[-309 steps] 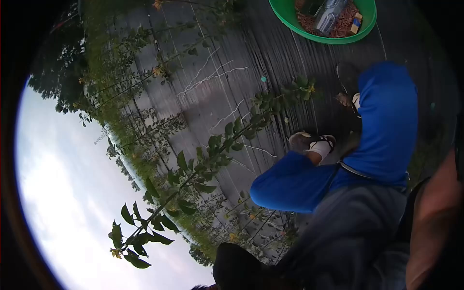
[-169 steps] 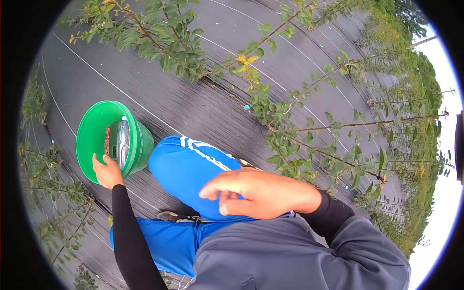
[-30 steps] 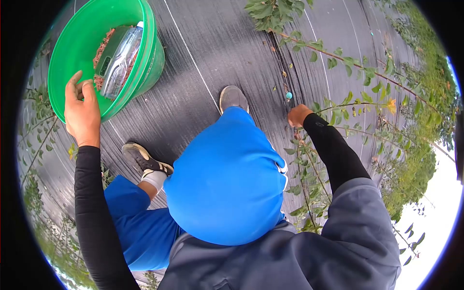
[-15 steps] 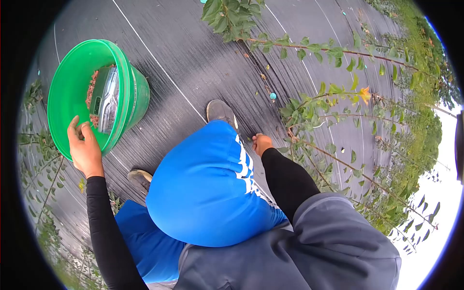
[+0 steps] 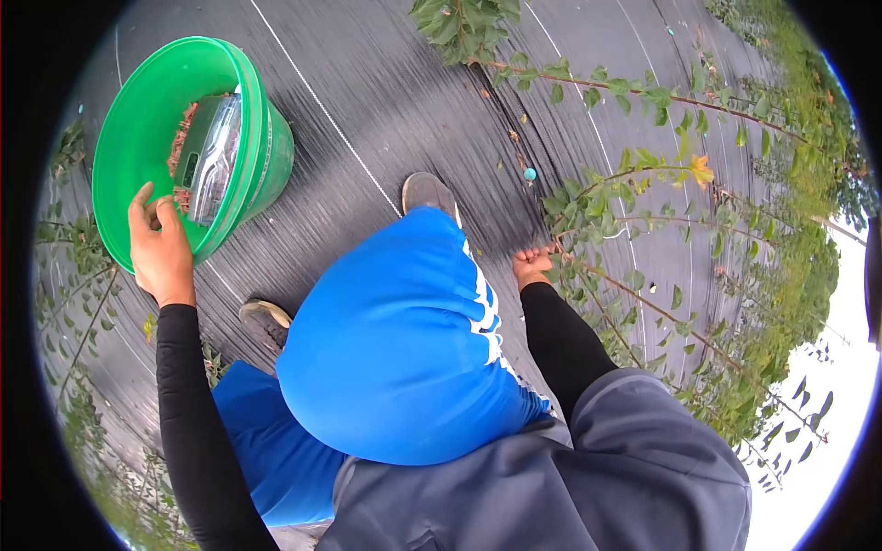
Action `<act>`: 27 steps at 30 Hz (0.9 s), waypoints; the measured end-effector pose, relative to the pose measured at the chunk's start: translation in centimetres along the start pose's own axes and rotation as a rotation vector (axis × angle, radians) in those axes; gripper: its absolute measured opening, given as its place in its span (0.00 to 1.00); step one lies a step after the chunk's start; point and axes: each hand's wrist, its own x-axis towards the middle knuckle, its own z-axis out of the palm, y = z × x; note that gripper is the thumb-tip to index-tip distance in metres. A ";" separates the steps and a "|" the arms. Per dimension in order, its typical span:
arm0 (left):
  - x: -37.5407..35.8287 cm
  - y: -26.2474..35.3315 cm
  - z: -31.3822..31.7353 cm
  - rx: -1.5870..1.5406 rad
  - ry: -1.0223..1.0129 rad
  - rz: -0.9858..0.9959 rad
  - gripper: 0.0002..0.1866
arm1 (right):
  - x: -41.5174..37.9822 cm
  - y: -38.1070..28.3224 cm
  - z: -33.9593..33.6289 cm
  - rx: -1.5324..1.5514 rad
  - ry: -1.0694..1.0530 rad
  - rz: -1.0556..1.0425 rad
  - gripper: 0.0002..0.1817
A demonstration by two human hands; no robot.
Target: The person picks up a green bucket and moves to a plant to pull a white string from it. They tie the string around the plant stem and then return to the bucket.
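My left hand (image 5: pixel 162 248) is over the near rim of a green bucket (image 5: pixel 138 110), its fingers bent and apart with nothing visible between them. Inside the bucket are a shiny, clear-looking plastic package (image 5: pixel 217 147) and loose reddish-brown pieces (image 5: pixel 183 138), too small to name. On the other side, my right hand (image 5: pixel 531 266) is low by the base of a leafy young plant (image 5: pixel 588 207), beyond my bent knee. Its fingers are curled in beside the stem; whatever they hold, if anything, is hidden.
Black woven ground cover (image 5: pixel 367 83) with white lines lies underfoot. Long leafy branches (image 5: pixel 680 96) reach out on the right, and more plants (image 5: pixel 87 266) stand on the left. A small turquoise ball-like object (image 5: pixel 529 174) lies near the stems. My shoe (image 5: pixel 428 193) is close by.
My right hand has shifted right, from near my shoe to the plant's base. My left hand stays by the bucket rim; the bucket sits slightly higher in view.
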 end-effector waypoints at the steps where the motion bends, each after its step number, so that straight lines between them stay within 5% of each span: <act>1: 0.0 0.0 0.0 -0.003 0.001 0.006 0.20 | 1.0 -0.2 -0.3 0.024 -0.029 0.025 0.19; 10: 0.0 -0.3 0.1 -0.026 0.020 0.015 0.20 | 2.7 -0.7 -0.9 0.018 -0.072 0.033 0.17; 14: 0.2 -0.6 0.3 -0.066 0.012 -0.004 0.19 | 2.6 -0.7 -0.5 -0.078 -0.028 -0.018 0.23; 20: 0.1 -0.2 0.1 -0.056 0.014 -0.012 0.19 | 0.0 1.0 -1.0 -0.310 0.075 -0.183 0.13; 22: 0.1 -0.3 0.2 -0.052 0.020 0.001 0.19 | -2.6 1.7 -1.2 -0.673 -0.095 -0.185 0.09; 27: 0.2 -0.1 0.2 -0.046 0.016 -0.018 0.19 | -6.2 4.7 2.1 -0.787 -0.302 -0.335 0.08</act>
